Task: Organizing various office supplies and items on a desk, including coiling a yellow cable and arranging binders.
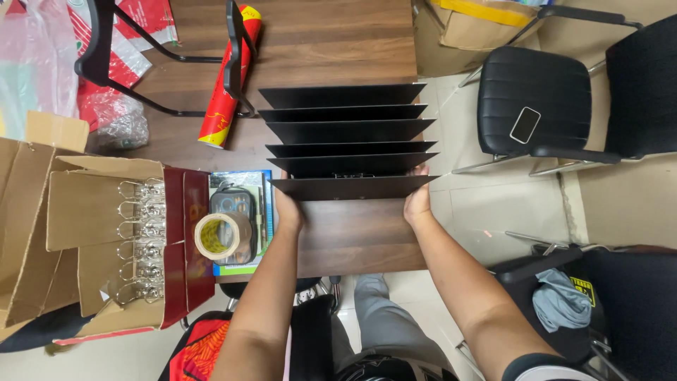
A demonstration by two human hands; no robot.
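Several black flat folder covers [347,134] lie overlapped like steps on a dark wooden table [352,240]. My left hand [288,212] grips the left end of the nearest cover [351,187]. My right hand [417,201] holds its right end. Both hands clasp that same cover at the table's near half.
A cardboard box [84,212] with metal ring binder clips [141,240] stands at the left. A tape roll [220,236] rests on a case beside it. A red tube [229,77] lies at the back. Black chairs stand right, one with a phone [525,125].
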